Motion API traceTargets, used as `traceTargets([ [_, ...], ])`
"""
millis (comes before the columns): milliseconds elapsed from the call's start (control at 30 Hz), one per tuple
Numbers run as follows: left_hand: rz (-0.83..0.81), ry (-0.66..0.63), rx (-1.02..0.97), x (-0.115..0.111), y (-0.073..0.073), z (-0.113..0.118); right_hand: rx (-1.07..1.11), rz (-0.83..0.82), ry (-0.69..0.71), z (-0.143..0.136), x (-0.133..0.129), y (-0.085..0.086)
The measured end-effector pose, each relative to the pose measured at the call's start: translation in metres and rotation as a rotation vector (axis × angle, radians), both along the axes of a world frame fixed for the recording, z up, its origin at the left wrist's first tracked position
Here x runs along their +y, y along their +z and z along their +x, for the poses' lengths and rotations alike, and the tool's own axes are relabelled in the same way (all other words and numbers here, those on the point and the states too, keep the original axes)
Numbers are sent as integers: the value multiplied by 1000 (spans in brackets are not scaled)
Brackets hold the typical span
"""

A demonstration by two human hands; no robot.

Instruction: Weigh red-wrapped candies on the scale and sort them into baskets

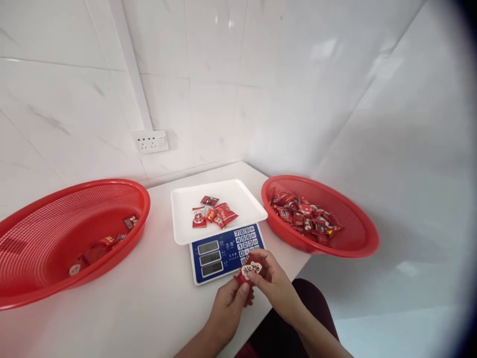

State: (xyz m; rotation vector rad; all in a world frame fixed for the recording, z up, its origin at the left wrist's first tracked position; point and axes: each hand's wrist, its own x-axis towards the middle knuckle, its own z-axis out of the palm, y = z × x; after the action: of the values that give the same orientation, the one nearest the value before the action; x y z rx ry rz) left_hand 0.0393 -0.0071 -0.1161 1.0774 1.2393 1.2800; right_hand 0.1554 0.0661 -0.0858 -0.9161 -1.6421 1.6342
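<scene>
Both my hands meet in front of a blue-faced scale (227, 256), near its lower right corner. My right hand (274, 283) pinches a red packet (252, 270) with white and black lettering. Just left of and below it, my left hand (229, 308) has its thumb and fingers closed on red wrapping under that packet; whether this is a separate packet is hard to tell. On the scale's white tray (182, 214) lie several small red packets (226, 213). A red basket (357, 219) at the right holds a heap of red packets (307, 219).
Another red basket (33, 214) stands at the left with several packets (99, 251) in it. The white table (149, 308) meets a tiled wall with a power socket (151, 142). A dark-clothed leg (313, 298) shows below the table's right edge.
</scene>
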Motion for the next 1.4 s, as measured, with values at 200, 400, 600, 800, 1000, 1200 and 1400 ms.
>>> traceTargets([
  [200, 38, -6, 30, -4, 7, -4, -108, -4, 9, 7, 6, 5],
  [400, 6, -142, -151, -5, 7, -6, -259, -34, 66, 19, 6, 10],
  [600, 18, -114, -154, -2, 5, -9, -246, -3, 30, 15, -1, 7],
  [800, -13, -177, -299, -1, 4, -9, -109, -118, 92, 14, -2, 11],
  [1000, -33, -191, -382, -1, 3, -9, -53, -181, 104, 14, -2, 9],
  [1200, -32, -181, -414, 1, 4, -9, -97, -140, 111, 13, -2, 9],
  [1400, -42, -143, -417, 1, 5, -9, -173, -73, 87, 12, -2, 9],
])
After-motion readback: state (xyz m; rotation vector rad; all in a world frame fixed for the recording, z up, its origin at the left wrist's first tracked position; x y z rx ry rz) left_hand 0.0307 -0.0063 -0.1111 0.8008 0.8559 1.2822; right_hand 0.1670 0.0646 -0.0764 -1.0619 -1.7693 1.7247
